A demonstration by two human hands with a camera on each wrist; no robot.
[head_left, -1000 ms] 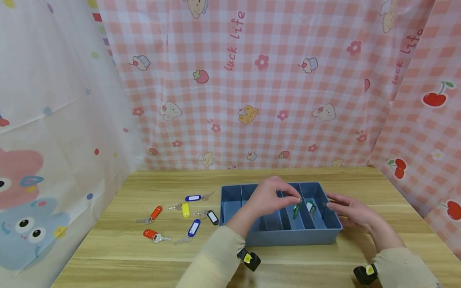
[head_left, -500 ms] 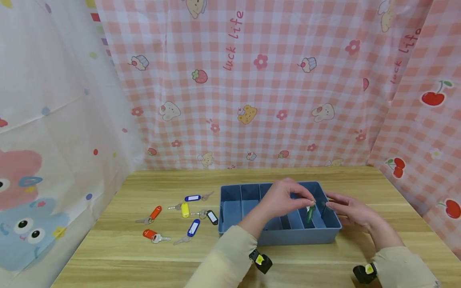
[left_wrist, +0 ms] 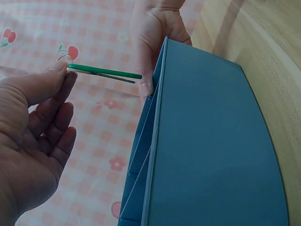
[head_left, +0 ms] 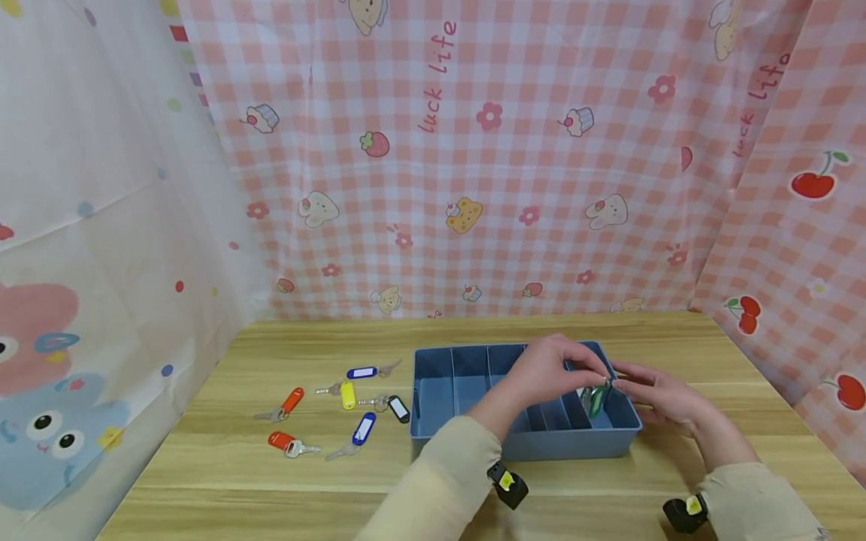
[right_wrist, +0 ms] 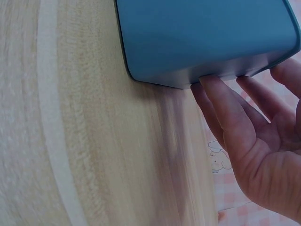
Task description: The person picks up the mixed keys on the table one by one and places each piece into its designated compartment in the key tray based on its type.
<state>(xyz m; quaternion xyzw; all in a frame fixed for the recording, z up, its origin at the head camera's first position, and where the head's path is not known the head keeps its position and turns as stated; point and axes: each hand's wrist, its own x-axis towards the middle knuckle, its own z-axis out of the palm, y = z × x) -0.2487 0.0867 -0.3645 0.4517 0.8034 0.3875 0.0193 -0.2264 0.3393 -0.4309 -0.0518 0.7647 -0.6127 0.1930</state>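
Your left hand (head_left: 551, 370) pinches top of green-tagged key (left_wrist: 106, 71) over tray's (head_left: 561, 446) rightmost compartment (head_left: 619, 410), right of centre, head view; your right hand (head_left: 666, 396) touches tray end. Tilted release could snag key on rim.

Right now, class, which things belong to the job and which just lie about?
In the job:
green-tagged key in left hand
blue divided box, right hand touching

Lying about, perhaps needed later:
two red-tagged keys
two blue-tagged keys
yellow-tagged key
black-tagged key
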